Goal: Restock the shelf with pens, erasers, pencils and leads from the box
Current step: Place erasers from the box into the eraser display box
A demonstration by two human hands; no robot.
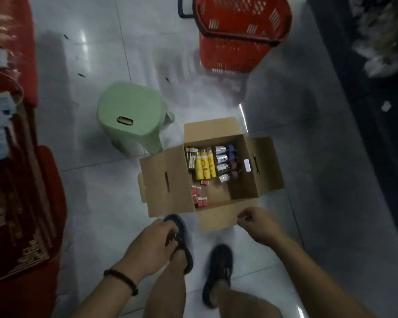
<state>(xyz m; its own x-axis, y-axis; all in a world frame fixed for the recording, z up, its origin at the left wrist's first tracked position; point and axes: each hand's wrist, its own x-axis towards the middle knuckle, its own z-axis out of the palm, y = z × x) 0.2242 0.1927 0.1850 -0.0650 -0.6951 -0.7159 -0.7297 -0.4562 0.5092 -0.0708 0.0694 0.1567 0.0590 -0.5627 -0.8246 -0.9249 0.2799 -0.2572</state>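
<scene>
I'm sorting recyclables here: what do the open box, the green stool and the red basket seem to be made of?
Open box: brown cardboard, matte, with creased flaps and a cut handle slot. Green stool: probably moulded plastic, smooth with a soft sheen, formed in one piece. Red basket: probably plastic too, judging by its moulded slotted walls and rim.

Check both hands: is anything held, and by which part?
Nothing plainly. The right hand curls at the corner of the box flap, grip unclear; the left hand looks empty.

Just ahead of the left hand (152, 239) and right hand (255, 223), the brown cardboard box (166, 187) stands open-topped, flaps splayed; a pale green plastic stool (129, 111) flanks its far-left corner.
</scene>
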